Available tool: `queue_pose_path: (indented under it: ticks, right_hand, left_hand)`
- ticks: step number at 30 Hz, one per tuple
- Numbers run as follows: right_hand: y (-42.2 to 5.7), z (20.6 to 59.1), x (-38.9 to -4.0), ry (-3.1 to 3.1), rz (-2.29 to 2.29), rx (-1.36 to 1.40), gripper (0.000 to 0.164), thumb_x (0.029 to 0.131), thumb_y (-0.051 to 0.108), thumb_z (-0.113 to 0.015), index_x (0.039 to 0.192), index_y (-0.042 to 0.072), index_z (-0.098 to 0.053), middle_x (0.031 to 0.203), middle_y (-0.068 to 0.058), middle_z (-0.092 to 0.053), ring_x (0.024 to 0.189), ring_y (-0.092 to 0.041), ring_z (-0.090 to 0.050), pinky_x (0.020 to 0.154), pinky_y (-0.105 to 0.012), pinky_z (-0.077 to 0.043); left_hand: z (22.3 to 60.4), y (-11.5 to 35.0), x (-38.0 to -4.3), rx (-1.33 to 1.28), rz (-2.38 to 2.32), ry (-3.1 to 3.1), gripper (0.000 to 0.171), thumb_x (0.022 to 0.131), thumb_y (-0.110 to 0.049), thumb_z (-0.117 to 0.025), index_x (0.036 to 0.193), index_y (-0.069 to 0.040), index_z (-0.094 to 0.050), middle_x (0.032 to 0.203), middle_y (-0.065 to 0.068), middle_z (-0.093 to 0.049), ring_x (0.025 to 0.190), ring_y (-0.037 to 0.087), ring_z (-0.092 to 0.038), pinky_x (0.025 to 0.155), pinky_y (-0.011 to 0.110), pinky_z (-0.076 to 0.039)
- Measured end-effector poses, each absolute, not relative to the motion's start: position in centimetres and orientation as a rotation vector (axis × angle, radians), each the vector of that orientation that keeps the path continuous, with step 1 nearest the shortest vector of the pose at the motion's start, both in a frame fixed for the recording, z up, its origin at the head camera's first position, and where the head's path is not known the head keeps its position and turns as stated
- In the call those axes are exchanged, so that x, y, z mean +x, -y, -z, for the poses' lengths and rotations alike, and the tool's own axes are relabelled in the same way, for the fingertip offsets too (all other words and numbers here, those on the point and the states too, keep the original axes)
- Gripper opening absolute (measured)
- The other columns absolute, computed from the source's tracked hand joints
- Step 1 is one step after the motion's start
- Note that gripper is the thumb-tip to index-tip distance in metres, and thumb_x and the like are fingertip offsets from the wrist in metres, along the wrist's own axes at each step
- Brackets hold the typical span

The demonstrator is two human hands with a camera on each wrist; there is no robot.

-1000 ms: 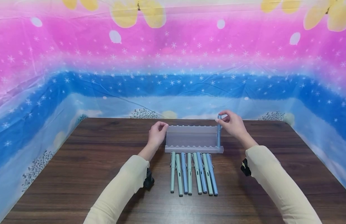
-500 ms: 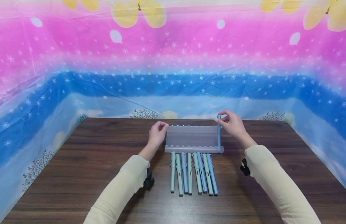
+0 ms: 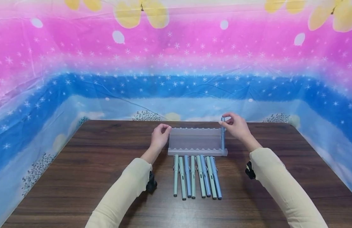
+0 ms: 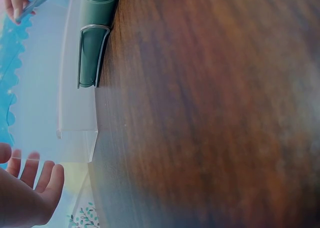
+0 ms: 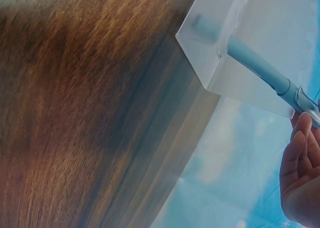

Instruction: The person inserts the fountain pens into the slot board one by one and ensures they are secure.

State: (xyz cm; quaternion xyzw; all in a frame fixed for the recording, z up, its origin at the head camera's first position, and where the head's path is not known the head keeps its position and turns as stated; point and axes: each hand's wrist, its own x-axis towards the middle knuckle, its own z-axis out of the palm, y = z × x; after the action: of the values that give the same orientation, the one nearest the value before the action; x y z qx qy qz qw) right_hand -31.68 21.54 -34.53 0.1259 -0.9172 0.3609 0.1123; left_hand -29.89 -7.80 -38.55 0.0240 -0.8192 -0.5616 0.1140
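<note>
Slim metallic-blue cylindrical pen with a wire-like silver clip (image 3: 223, 136) stands near upright at the right end of a frosted translucent plastic rack with scalloped edges (image 3: 194, 138), its lower end inside the trough. Right hand (image 3: 238, 127) pinches the pen's capped top between thumb and fingers. Left hand (image 3: 160, 136), well apart from the right, grips the rack's upper left corner; its fingers show through the panel in the left wrist view. Eight smooth round-barrelled pens, five pale green and three blue (image 3: 193, 180), lie side by side before the rack. Supporting surface: dark brown wood-grain table (image 3: 102, 180), softly glossy. Behind: creased pink-and-blue snowflake-print cloth (image 3: 164, 66).
</note>
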Motion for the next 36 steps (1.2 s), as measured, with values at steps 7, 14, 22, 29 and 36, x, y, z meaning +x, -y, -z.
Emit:
queue_pose_path:
  ticks: [7,14,22,29,36]
  right_hand:
    - [-22.0,34.2,-31.4,2.705,-1.100,0.348,0.047,0.086,0.033,-0.056,0.123,0.007,-0.046,0.096,-0.016,-0.061,0.069,-0.022,-0.060,0.060,-0.037,-0.048]
    - [-22.7,33.9,-30.9,2.599,-1.057,0.378,0.043,0.086,0.031,-0.057,0.118,0.003,-0.050,0.096,-0.018,-0.061,0.072,-0.027,-0.061,0.061,-0.040,-0.049]
    - [-23.2,34.7,-29.9,2.462,-0.946,0.459,0.034,0.085,0.026,-0.059,0.111,0.006,-0.054,0.095,-0.013,-0.063,0.075,-0.026,-0.062,0.063,-0.041,-0.048]
    - [-23.1,35.5,-28.4,2.411,-0.911,0.494,0.032,0.084,0.023,-0.060,0.111,0.007,-0.055,0.092,-0.008,-0.063,0.063,-0.016,-0.058,0.053,-0.033,-0.045]
    - [-22.8,36.4,-26.9,2.470,-0.938,0.510,0.028,0.085,0.024,-0.059,0.107,0.007,-0.057,0.088,-0.003,-0.062,0.060,-0.012,-0.054,0.049,-0.030,-0.044]
  left_hand:
    - [38.5,7.8,-29.9,0.067,1.652,2.393,0.017,0.089,-0.019,-0.053,0.097,-0.005,-0.058,0.097,0.009,-0.058,0.091,0.023,-0.051,0.079,0.035,-0.042]
    - [38.6,7.8,-29.9,0.057,1.634,2.388,0.017,0.089,-0.018,-0.053,0.096,-0.004,-0.058,0.096,0.010,-0.059,0.089,0.023,-0.052,0.078,0.035,-0.042]
    - [38.6,7.9,-30.0,0.057,1.655,2.397,0.017,0.089,-0.019,-0.053,0.096,-0.005,-0.058,0.097,0.009,-0.058,0.090,0.022,-0.052,0.078,0.034,-0.043]
    - [38.7,7.9,-30.1,0.068,1.643,2.407,0.018,0.089,-0.020,-0.053,0.096,-0.005,-0.059,0.098,0.009,-0.058,0.092,0.022,-0.052,0.080,0.034,-0.042]
    - [38.7,7.8,-30.1,0.077,1.641,2.402,0.017,0.089,-0.020,-0.053,0.096,-0.005,-0.059,0.098,0.009,-0.058,0.092,0.022,-0.051,0.080,0.034,-0.042]
